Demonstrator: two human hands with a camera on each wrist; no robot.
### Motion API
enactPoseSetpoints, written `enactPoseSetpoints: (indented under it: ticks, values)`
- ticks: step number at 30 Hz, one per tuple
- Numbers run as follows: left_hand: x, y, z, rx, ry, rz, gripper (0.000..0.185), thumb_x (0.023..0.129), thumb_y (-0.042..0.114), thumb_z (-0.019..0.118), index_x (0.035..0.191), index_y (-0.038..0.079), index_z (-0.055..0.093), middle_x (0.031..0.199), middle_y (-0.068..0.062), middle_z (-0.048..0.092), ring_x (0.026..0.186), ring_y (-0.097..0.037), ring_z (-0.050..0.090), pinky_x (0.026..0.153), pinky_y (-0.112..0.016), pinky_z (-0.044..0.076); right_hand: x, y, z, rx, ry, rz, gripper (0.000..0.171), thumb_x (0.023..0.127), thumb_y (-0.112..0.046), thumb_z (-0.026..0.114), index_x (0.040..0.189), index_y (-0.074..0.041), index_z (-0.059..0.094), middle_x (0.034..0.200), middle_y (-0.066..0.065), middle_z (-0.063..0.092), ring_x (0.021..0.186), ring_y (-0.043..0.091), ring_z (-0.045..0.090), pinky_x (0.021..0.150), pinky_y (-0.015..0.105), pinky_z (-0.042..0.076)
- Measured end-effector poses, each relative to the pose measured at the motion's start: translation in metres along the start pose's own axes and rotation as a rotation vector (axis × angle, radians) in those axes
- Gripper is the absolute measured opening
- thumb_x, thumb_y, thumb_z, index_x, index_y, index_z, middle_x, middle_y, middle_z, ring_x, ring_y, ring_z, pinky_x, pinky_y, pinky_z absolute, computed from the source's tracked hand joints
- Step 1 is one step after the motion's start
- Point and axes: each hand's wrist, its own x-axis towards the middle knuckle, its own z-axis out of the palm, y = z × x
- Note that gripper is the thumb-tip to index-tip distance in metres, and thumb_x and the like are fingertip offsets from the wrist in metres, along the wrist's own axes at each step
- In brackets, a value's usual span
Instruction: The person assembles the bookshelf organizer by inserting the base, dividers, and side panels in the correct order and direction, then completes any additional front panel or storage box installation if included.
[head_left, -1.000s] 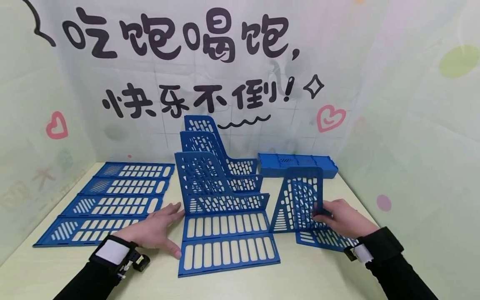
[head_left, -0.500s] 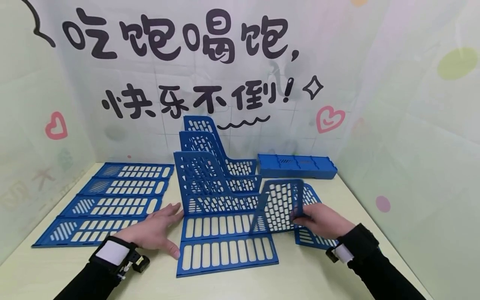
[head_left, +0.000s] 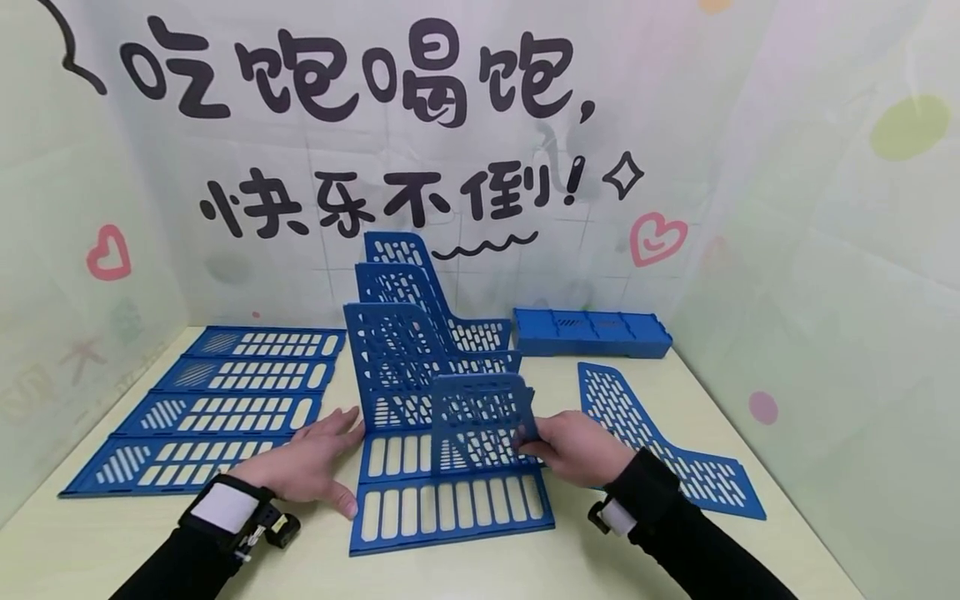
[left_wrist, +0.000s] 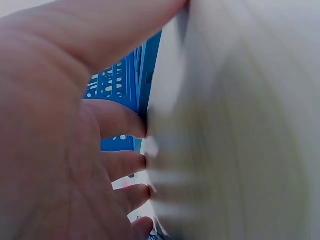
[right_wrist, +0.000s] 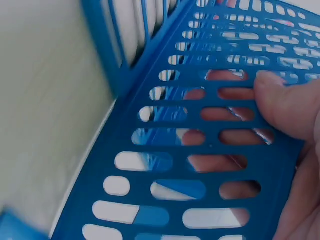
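Observation:
My right hand [head_left: 573,450] pinches a blue perforated side panel [head_left: 477,382] of a file rack by its edge, holding it upright over the slatted blue base [head_left: 453,540]. In the right wrist view, the thumb [right_wrist: 285,102] lies on one face and the fingers show through the slots behind. On that base stand three similar upright panels [head_left: 390,311], one behind another. My left hand [head_left: 311,462] rests on the table at the base's left edge, fingers spread. From the left wrist view, its fingertips meet the tabletop right beside the blue edge.
Another perforated side panel [head_left: 660,437] lies flat on the table at the right. A stack of blue strips [head_left: 592,337] sits at the back right. Several joined slotted panels [head_left: 225,400] lie flat at the left. A printed cloth [head_left: 480,125] forms the back wall.
My right hand has carried the side panel leftward, from above the flat panel at the right to over the slatted base. The flat panel is now uncovered. My left hand has stayed in place.

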Motion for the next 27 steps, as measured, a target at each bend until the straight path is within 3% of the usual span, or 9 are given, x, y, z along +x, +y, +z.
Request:
enactPoseSetpoints:
  ticks: [3,8,13,20,27]
  values:
    - [-0.001,0.0,-0.001,0.001,0.007,0.009,0.136,0.065,0.061,0.098,0.164,-0.011,0.038,0.175,-0.041,0.02,0.161,-0.066,0.015,0.125,-0.086,0.015,0.009,-0.011,0.005,-0.011,-0.006,-0.03,0.017,0.112,-0.013,0.063,0.121,-0.008,0.077,0.107,0.004,0.084,0.081,0.002,0.069,0.073,0.021,0.057]
    - [-0.002,0.001,-0.001,-0.004,0.013,0.017,0.137,0.064,0.061,0.098,0.164,-0.011,0.038,0.174,-0.042,0.021,0.16,-0.068,0.016,0.123,-0.087,0.016,0.027,-0.034,0.017,-0.039,-0.007,-0.061,0.02,0.113,-0.013,0.062,0.127,-0.006,0.075,0.108,0.006,0.083,0.069,0.002,0.052,0.064,0.019,0.043]
    - [-0.001,0.002,-0.002,-0.005,0.021,0.044,0.134,0.064,0.06,0.098,0.165,-0.006,0.04,0.173,-0.042,0.022,0.159,-0.07,0.017,0.12,-0.09,0.017,0.041,-0.052,0.026,-0.042,-0.009,-0.06,0.023,0.113,-0.013,0.061,0.13,-0.004,0.073,0.109,0.008,0.082,0.067,0.003,0.046,0.064,0.02,0.035]
    - [0.0,0.001,-0.003,0.008,0.039,0.077,0.134,0.06,0.058,0.099,0.168,0.003,0.041,0.174,-0.039,0.024,0.157,-0.07,0.021,0.117,-0.092,0.022,0.049,-0.065,0.031,-0.052,-0.015,-0.054,0.022,0.114,-0.013,0.06,0.13,-0.004,0.072,0.105,0.009,0.081,0.065,0.004,0.042,0.063,0.02,0.032]
    - [0.001,-0.001,0.002,-0.052,0.07,0.102,0.142,0.059,0.052,0.102,0.172,0.004,0.03,0.178,-0.037,0.014,0.158,-0.069,0.02,0.116,-0.092,0.023,0.053,-0.071,0.038,-0.069,0.0,-0.057,0.024,0.115,-0.013,0.058,0.133,-0.003,0.07,0.112,0.008,0.081,0.067,0.003,0.044,0.065,0.02,0.032]
